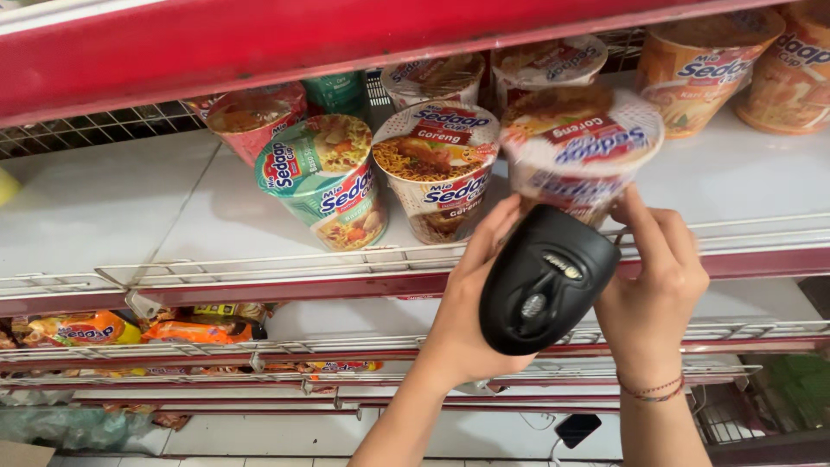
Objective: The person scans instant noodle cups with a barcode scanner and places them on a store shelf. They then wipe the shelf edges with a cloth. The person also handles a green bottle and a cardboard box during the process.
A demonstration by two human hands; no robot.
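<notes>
Scanner [545,281] aimed upward, noodle cup [577,151] tilted

A white shelf [112,207] with a red front edge and a low wire rail carries noodle cups: a green cup [327,180] and a white cup [437,164] near the front, orange cups [702,65] at the back right. On the lower shelf [346,318] lie orange noodle packets [197,330].
</notes>
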